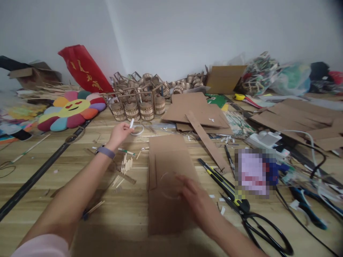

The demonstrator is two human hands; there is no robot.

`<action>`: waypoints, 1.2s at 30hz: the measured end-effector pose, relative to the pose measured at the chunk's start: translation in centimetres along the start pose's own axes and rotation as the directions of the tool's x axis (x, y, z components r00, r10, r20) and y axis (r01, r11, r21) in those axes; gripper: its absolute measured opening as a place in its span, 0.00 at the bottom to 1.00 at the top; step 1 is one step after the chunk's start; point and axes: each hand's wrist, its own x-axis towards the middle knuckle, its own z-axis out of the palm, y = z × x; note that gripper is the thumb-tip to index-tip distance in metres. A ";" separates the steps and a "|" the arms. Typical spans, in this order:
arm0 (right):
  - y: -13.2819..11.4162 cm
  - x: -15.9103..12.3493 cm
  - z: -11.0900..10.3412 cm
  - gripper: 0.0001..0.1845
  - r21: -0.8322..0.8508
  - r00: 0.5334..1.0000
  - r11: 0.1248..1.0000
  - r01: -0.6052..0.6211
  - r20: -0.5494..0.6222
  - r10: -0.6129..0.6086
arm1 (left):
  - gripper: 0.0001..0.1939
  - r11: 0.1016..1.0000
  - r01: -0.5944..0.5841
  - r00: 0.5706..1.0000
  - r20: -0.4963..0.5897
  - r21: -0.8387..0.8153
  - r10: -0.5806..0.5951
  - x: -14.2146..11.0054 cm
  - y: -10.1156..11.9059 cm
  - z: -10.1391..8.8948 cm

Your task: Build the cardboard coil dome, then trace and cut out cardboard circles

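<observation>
My left hand (122,134) reaches forward with thumb and fingers pinched on a small white strip (131,123). Right beside those fingertips is a white roll of tape (137,133); whether the hand touches it is unclear. My right hand (194,196) hovers over or rests on a long brown cardboard piece (171,153), its fingers blurred by motion. A faint pale ring outline (169,197) shows at these fingertips, and I cannot make out whether it is held or lies on the cardboard. Left of the cardboard lie several short wooden sticks (128,165).
Small lidded bamboo baskets (147,110) stand at the back, beside a flower cushion (71,110). Stacked cardboard (187,107) lies behind the work piece. To the right are a yellow-black cutter (221,180), black scissors (264,228), blue-handled pliers (312,214) and a power strip (265,139) with cables.
</observation>
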 end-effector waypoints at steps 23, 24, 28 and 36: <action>-0.5 -0.5 -1.4 0.10 -0.004 0.955 0.973 -0.229 0.194 0.225 | 0.28 0.793 -0.550 0.782 0.497 0.263 0.377 -27.5 -3.9 3.4; -1.0 -1.0 -1.0 0.09 0.006 0.947 0.968 -0.251 0.207 0.245 | 0.31 0.823 -0.504 0.803 0.492 0.260 0.336 -27.9 -4.0 3.4; -2.2 -1.7 0.3 0.12 0.021 0.922 0.949 -0.316 0.241 0.302 | 0.34 0.895 -0.391 0.834 0.494 0.214 0.246 -29.4 -3.7 4.0; -2.9 -1.6 2.0 0.16 -0.021 0.927 0.950 -0.311 0.212 0.308 | 0.37 0.953 -0.255 0.891 0.423 0.165 0.165 -29.9 -2.9 4.6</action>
